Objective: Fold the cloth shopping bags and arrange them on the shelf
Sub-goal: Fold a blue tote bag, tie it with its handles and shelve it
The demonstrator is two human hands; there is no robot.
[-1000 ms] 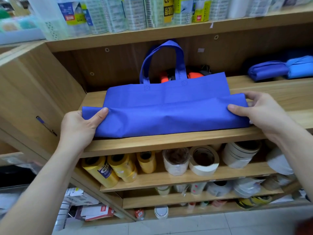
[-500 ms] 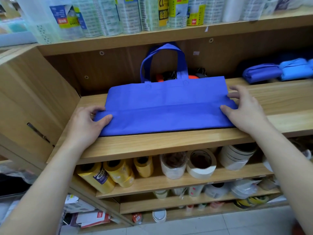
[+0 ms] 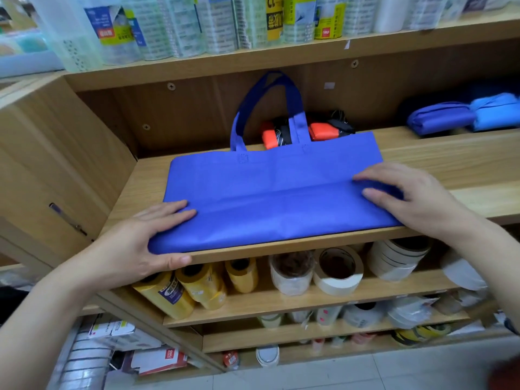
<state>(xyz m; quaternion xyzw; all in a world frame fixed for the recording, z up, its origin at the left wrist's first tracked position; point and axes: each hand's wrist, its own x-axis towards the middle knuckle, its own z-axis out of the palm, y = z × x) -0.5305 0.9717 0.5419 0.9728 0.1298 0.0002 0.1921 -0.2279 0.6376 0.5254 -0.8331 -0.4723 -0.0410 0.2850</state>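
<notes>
A blue cloth bag (image 3: 270,198) lies flat on the wooden shelf (image 3: 450,161), its lower part folded up over itself and its handles (image 3: 295,102) leaning on the back panel. The left hand (image 3: 135,243) has its grip closed on the near left corner, fingers on top, thumb under the front edge. The right hand (image 3: 416,198) keeps an open grip, fingers pressing the fold's right end.

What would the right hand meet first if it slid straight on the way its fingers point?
Only more bag: the right hand rests on it, fingers pointing left and back. Beyond that it would probably reach the base of the handle, though depth is unclear.
</notes>
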